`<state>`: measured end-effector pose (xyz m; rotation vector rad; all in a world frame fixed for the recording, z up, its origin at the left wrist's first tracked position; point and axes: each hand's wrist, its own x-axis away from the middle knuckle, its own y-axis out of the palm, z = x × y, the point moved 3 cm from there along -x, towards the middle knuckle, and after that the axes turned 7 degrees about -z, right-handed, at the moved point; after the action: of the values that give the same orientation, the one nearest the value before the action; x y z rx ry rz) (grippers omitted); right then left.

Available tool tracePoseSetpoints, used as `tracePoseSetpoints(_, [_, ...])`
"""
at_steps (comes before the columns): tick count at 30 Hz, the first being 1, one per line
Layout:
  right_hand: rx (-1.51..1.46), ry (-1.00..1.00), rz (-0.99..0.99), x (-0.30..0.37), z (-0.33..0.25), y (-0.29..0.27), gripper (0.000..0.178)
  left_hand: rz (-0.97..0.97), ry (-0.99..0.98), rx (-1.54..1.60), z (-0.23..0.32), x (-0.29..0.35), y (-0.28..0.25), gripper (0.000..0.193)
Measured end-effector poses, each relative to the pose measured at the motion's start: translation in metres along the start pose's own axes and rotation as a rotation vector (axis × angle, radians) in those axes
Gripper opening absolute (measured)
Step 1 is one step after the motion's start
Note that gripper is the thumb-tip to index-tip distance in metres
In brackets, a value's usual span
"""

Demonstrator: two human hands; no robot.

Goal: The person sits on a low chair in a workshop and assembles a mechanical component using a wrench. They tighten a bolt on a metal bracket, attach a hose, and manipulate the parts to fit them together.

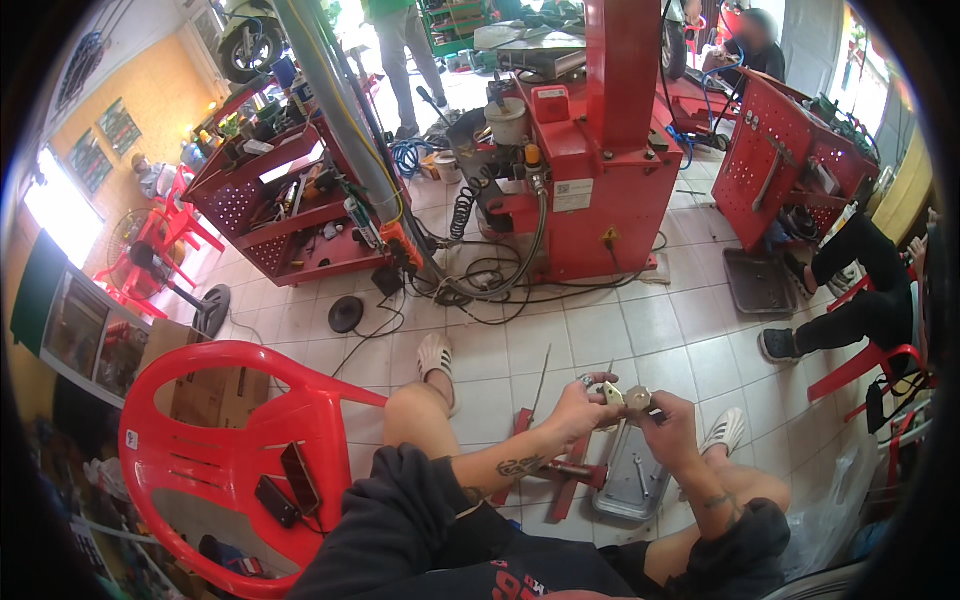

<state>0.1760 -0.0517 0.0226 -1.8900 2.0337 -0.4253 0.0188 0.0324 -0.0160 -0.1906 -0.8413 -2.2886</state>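
Observation:
Both my hands are raised in front of me over the floor, close together. My left hand (580, 412) pinches a small metal part with a pale, flat face (613, 394); its exact kind is too small to make out. In my right hand (670, 432) is a round, knobby metal part (638, 399), held between thumb and fingers right beside the first. Whether the two parts touch or are joined, I cannot tell. Below my hands a grey metal tray (612, 503) rests on the floor with a few tools in it. A red metal frame (562, 500) stands next to the tray.
A red plastic chair (255, 358) at my left carries a phone (300, 478) and a dark case (277, 500). Ahead stand a red machine (605, 225) with cables and a red tool cart (300, 250). Another person's legs (850, 290) are at the right, near a black tray (760, 305).

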Motion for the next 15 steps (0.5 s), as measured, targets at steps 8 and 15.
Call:
tracePoseSetpoints(8, [-0.100,0.064,-0.005,-0.007,-0.011,0.000,0.015,0.020,-0.004,0.039,-0.001,0.001,-0.004,0.061])
tracePoseSetpoints(15, [0.030,0.031,0.087,-0.004,-0.007,-0.003,0.018,0.036,-0.015,0.154,-0.008,0.001,0.005,0.060])
